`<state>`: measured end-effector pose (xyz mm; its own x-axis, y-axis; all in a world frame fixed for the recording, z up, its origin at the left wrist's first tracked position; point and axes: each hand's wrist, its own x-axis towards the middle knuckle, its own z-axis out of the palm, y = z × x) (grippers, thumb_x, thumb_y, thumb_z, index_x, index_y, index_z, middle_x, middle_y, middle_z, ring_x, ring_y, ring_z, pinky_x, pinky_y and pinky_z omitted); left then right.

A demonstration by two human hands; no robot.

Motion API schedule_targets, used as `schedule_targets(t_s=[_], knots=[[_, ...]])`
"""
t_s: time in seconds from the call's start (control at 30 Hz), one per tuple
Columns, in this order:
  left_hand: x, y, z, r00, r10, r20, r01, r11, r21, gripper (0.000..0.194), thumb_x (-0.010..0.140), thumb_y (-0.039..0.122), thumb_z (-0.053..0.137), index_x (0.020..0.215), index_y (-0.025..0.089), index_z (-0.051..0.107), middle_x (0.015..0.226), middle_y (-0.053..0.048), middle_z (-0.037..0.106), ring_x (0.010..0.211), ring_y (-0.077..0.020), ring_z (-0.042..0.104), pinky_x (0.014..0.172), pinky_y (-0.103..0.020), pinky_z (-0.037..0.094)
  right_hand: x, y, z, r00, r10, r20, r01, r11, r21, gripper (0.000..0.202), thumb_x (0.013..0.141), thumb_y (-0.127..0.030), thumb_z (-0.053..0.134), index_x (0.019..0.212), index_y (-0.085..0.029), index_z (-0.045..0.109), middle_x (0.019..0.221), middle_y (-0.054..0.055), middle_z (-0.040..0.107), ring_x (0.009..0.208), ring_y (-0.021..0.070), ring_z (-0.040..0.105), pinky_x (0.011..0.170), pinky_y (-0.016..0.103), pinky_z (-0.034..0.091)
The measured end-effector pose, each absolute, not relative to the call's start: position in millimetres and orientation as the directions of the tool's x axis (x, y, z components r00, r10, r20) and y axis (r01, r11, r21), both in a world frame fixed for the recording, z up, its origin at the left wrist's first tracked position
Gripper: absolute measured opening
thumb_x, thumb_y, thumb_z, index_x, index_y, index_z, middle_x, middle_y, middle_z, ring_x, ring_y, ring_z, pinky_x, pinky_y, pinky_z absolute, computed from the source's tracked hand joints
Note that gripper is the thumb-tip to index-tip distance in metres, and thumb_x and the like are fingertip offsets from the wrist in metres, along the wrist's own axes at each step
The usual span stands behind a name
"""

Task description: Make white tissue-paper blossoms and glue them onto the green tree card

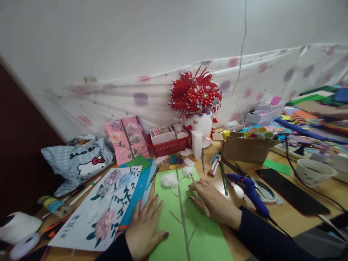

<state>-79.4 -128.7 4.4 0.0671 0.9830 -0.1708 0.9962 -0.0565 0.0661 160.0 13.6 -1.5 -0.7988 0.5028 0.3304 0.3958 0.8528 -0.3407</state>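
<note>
Green sheet [201, 239] flat on the counter [274, 221], its near end cut off by the bottom of the view. A grey stem [181, 212] runs up its middle, side twigs branching off; part of the right side is hidden under the right hand [217, 204]. Large puff [169, 180], white, lies near the sheet's far end, left of the stem; small puff [187, 171], also white, lies at the far end, right of it. Petal detail is blurred in both.

Right hand is over the sheet's right edge, grip closed on a slim stick [207, 211]. Fingers hide its middle; upper tip points at the small puff, contact hard to make out. Left hand [144, 226] lies across the sheet's left edge, palm down, fingers spread, grip released; what is under the palm is covered. Both sleeves run out of view.

Left of the sheet: a flower picture [84, 210], its writing too small to read, overlapping blue paper [133, 214]. Beyond the sheet: a red basket [168, 148], contents partly hidden by its wall, and a beaded headdress [195, 92]. Right of the sheet: a glue gun [251, 194], cord trailing behind the sleeve, and farther right a phone [292, 191], screen dark.
</note>
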Motion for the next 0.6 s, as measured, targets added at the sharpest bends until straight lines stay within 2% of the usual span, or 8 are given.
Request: schedule_targets(t_s=[0.07,0.13,0.2,0.27,0.37,0.5,0.6], knots=[[-72.8,-122.0,11.6,0.019,0.992,-0.127,0.989,0.000,0.147,0.063,0.085,0.058,0.042,0.135,0.021,0.044,0.147,-0.012,0.035,0.136,-0.0315,0.028,0.110,-0.054,0.021,157.6,11.1,-1.7,-0.792,0.516,0.326,0.405,0.844,-0.351,0.026,0.089,-0.013,0.038,0.110,-0.013,0.054,0.101,0.015,0.061,0.098,0.0232,0.054,0.087,0.041,0.046],[-61.6,-115.1,20.3,-0.019,0.998,-0.061,0.957,0.036,0.288,0.047,0.090,0.051,0.036,0.119,0.021,0.058,0.133,-0.010,0.052,0.128,-0.0281,0.039,0.106,-0.048,0.029,153.8,7.2,-4.0,-0.793,0.527,0.305,0.428,0.838,-0.338,0.043,0.081,-0.001,0.035,0.120,-0.010,0.049,0.105,0.016,0.060,0.101,0.0232,0.054,0.088,0.041,0.046],[-48.5,-108.8,27.3,0.014,0.999,-0.053,0.892,0.011,0.452,0.041,0.092,0.048,0.033,0.100,0.022,0.064,0.111,-0.006,0.063,0.113,-0.0236,0.050,0.098,-0.042,0.037,149.5,2.5,-6.9,-0.807,0.518,0.284,0.435,0.846,-0.308,0.061,0.072,0.004,0.036,0.132,-0.007,0.039,0.113,0.018,0.058,0.106,0.0245,0.052,0.091,0.043,0.045],[-36.9,-103.5,30.0,0.061,0.995,-0.081,0.826,-0.005,0.564,0.037,0.091,0.048,0.037,0.088,0.022,0.064,0.095,-0.003,0.065,0.099,-0.0211,0.054,0.090,-0.037,0.040,146.0,-2.6,-8.7,-0.821,0.496,0.281,0.419,0.859,-0.294,0.071,0.070,0.003,0.036,0.139,-0.006,0.028,0.119,0.020,0.055,0.111,0.0261,0.049,0.093,0.045,0.043],[-26.2,-98.3,26.3,0.066,0.992,-0.104,0.797,0.011,0.604,0.033,0.090,0.042,0.041,0.077,0.020,0.062,0.083,-0.002,0.063,0.087,-0.0194,0.055,0.084,-0.034,0.039,143.2,-9.1,-8.7,-0.836,0.470,0.283,0.381,0.869,-0.316,0.075,0.072,0.000,0.037,0.144,-0.007,0.019,0.125,0.021,0.052,0.117,0.0277,0.046,0.095,0.046,0.042],[-23.5,-98.8,17.9,0.102,0.993,-0.053,0.781,-0.047,0.622,0.029,0.090,0.031,0.042,0.069,0.018,0.058,0.075,0.000,0.060,0.081,-0.0167,0.053,0.082,-0.031,0.036,142.7,-15.4,-4.9,-0.858,0.448,0.252,0.352,0.870,-0.346,0.082,0.071,-0.001,0.038,0.147,-0.011,0.009,0.131,0.020,0.048,0.121,0.0284,0.044,0.095,0.045,0.043],[-27.3,-103.4,15.2,0.155,0.988,0.017,0.763,-0.130,0.634,0.026,0.090,0.031,0.043,0.071,0.018,0.054,0.076,0.000,0.058,0.080,-0.0159,0.052,0.080,-0.030,0.036,149.8,-21.4,0.4,-0.852,0.432,0.294,0.333,0.883,-0.331,0.072,0.078,-0.005,0.038,0.146,-0.012,0.014,0.121,0.018,0.057,0.109,0.0269,0.053,0.088,0.043,0.048]])
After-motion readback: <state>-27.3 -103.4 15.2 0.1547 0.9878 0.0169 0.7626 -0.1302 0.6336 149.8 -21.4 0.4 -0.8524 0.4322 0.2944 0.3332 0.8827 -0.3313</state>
